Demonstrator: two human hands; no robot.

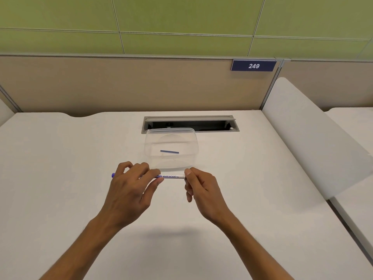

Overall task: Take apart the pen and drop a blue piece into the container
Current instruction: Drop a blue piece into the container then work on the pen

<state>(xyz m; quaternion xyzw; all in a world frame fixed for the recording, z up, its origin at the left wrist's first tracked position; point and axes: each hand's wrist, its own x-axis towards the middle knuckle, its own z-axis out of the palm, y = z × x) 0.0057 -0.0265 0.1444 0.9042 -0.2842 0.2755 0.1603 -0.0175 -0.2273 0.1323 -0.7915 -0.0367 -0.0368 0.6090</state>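
Pen [171, 176] sits level just above the desk [60, 158], left hand [129, 184] curled round its blue-tipped end and right hand [198, 185] pinching the white end, right in front of the container [149, 138]. Thin blue piece [169, 151] already lies inside the container, so the drop looks done. Whether anything else has to come off, I can't tell.

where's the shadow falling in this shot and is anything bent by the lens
Head view: a soft, blurred shadow lies on the desk below the left hand and right hand, toward the camera. The partition's top rail looks slightly bowed, hinting at wide-angle distortion. The pen print stays readable.
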